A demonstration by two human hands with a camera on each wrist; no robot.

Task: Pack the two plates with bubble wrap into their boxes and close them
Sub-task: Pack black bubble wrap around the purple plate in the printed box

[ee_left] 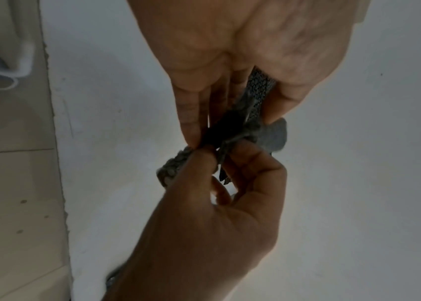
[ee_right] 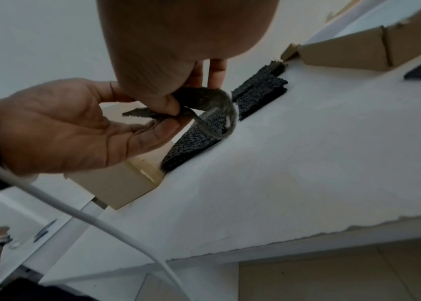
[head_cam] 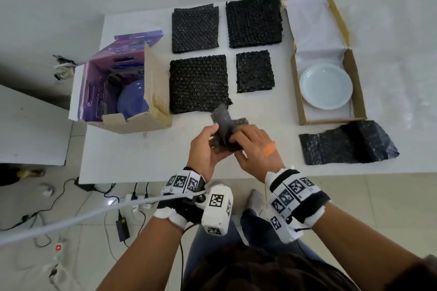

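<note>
Nearest the person, the left hand and right hand both pinch a small bubble-wrap piece above the white table. Its curled flap could slip or tear if tugged apart. Beyond the piece lie four black sheets; left of them the purple box holds the blue plate, right the flat box holds the white plate. Pale floor surrounds.
</note>
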